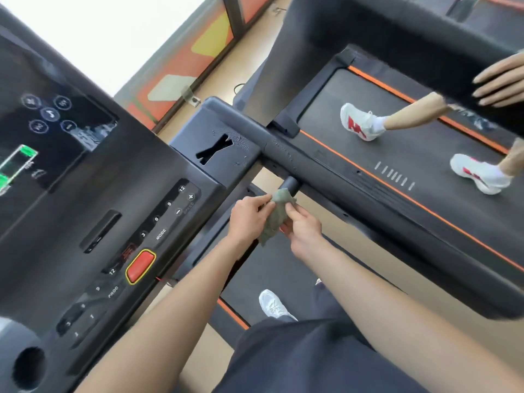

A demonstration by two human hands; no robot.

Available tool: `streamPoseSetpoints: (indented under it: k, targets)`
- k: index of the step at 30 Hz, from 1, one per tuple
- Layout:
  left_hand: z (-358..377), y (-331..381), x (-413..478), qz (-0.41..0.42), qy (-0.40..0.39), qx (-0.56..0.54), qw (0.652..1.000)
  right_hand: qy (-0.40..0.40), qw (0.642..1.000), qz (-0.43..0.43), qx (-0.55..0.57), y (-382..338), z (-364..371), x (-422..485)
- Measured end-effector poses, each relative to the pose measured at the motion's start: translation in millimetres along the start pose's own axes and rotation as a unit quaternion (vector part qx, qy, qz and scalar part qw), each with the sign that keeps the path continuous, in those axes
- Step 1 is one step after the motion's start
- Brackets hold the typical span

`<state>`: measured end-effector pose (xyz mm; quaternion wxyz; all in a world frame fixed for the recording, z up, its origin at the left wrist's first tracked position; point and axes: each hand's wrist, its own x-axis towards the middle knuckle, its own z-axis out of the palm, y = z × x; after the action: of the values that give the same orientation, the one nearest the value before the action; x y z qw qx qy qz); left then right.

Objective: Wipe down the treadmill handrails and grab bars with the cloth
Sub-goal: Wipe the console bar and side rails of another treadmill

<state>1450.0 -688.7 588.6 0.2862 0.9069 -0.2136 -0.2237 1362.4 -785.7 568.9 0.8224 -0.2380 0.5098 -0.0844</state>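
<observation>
Cloth (276,219): grey-green and crumpled, held bunched between both hands just below the free end of the short grab bar (290,184). Its upper fold seems to touch the bar's tip, but contact cannot be confirmed.

Handling, as judged: light, thin and limp. No stiffness of its own is expected, so the shape of whatever it is wrapped round will be taken. It is best gathered into a wad against the palm with loose corners tucked in, so that a padded face can be closed round the bar.

Left hand (249,219): fingers curled, the cloth's upper edge pinched between thumb and fingertips.
Right hand (303,231): fingers folded round the cloth's lower part, thumb laid over it.

Grab bar: a dark, round stub projecting from the long handrail (286,157). The surface looks matte and smooth, so little drag is expected. Fine specks or droplets are noted on the handrail and on the junction block (224,137); which they are cannot be told.

Step, as judged: the cloth is being arranged for the grab bar.

Further out: the console (113,194) with its red stop button (141,266) is seen to the left, and the wearer's white shoe (273,304) below. The neighbouring treadmill (382,171) is occupied, with white-and-red shoes (360,123) on its belt and another person's hand (499,83) at its rail.
</observation>
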Motion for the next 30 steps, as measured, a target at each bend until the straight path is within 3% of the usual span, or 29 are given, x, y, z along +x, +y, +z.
streamPoseSetpoints:
  k: [7,14,17,23,30]
  targets:
    - [2.0,24.4,36.0,0.006,0.028,-0.023,0.999,0.075,0.991,0.04,0.105,-23.6,9.1,11.2]
    - [14.3,53.8,49.4,-0.031,0.102,-0.01,0.994,0.04,0.991,0.016,0.129,-22.2,4.7,10.5]
    - [9.8,44.0,50.6,-0.039,0.042,-0.031,0.998,0.021,0.993,-0.008,0.112,-15.5,6.4,11.4]
    - [-18.4,9.6,43.2,0.025,-0.12,-0.018,0.992,0.003,0.998,-0.061,0.004,10.5,7.1,5.9]
    - [-41.4,-38.1,-6.8,0.026,-0.197,0.036,0.979,-0.071,0.99,-0.049,-0.107,51.6,-1.4,-25.3]
